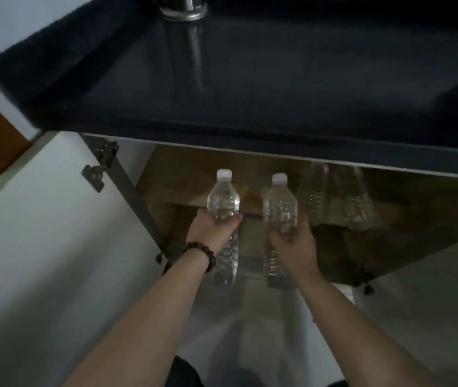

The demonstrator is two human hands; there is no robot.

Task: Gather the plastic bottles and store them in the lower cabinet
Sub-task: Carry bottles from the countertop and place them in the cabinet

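— Head view first: what do the hands have?

— Each is wrapped around a clear plastic bottle with a white cap. The left hand (213,229), beaded bracelet (199,254) on its wrist, clasps the left bottle (223,199) around its middle; the right hand (292,243) closes on the right bottle (280,208) the same way. Both bottles are upright, side by side, just in front of the open lower cabinet (403,208).

— Any labels or brand names?

— None readable; the bottles look bare and the picture is dim.

— Anything inside?

— Two more clear bottles (336,196) stand on the shelf to the right. The white door (40,219) is swung open at left, under the dark countertop (278,79).
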